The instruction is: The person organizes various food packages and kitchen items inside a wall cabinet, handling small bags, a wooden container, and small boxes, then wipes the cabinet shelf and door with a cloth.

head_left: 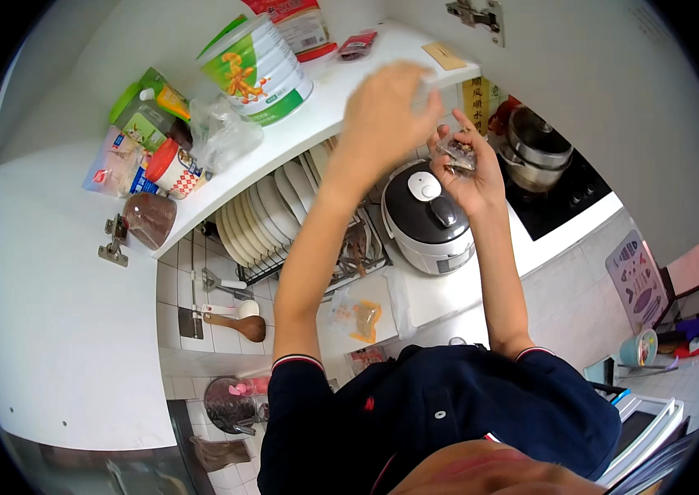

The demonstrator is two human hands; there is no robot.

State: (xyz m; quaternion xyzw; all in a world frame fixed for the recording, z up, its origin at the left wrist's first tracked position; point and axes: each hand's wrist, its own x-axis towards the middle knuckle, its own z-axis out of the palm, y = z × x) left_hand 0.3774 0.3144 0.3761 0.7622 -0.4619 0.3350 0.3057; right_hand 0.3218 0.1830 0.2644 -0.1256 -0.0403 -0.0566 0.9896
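Observation:
My right hand [479, 176] is raised palm up, holding a small clear plastic packet [459, 154] with dark bits inside. Just left of it, my left hand [389, 114] is blurred by motion, its back towards me, near the edge of the white cupboard shelf [324, 93]. Whether its fingers hold anything cannot be made out. A large white-and-green tin [256, 71] stands on the shelf to the left of this hand. Below the packet, on the counter, sits a black-and-white electric cooker [428, 216] with its lid down.
Several bags and jars, including a red-lidded tub [173, 167], crowd the shelf's left end. Plates [263, 210] stand in a rack underneath. A steel pot [535, 148] rests on the black hob [578, 192]. The open cupboard door [597, 93] borders the right side.

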